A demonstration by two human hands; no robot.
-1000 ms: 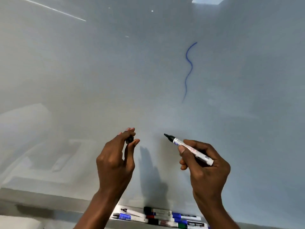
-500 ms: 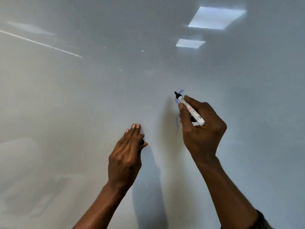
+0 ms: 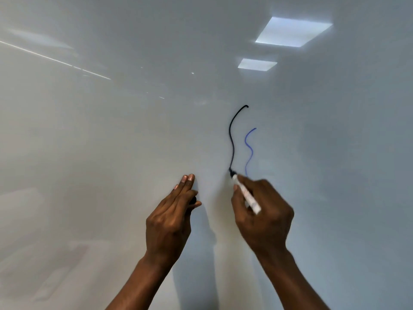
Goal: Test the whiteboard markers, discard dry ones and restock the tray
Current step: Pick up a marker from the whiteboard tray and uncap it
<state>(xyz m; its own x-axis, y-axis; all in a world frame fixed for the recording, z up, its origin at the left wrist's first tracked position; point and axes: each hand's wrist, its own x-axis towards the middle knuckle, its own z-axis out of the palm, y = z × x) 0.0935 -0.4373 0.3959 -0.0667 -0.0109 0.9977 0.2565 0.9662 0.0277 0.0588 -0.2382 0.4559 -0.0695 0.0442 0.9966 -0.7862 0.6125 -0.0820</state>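
The left hand (image 3: 169,222) rests straight-fingered on the glossy white whiteboard (image 3: 111,130), its grip pinching a small black cap (image 3: 193,200). A solid black wavy stroke (image 3: 232,139), absent half a second ago, now runs down to the white-barrelled black marker (image 3: 247,195) grasped by the right hand (image 3: 263,220), beside a thin blue squiggle (image 3: 249,151). The marker evidently writes, so it likely returns to the tray.

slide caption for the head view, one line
Right hand tests a marker, drawing a black line beside a blue line on the whiteboard; left hand pinches the cap.

A single head-worn camera faces the whiteboard (image 3: 89,142) from close up, tilted slightly upward; the left hand (image 3: 172,222) and right hand (image 3: 263,220) enter from below.
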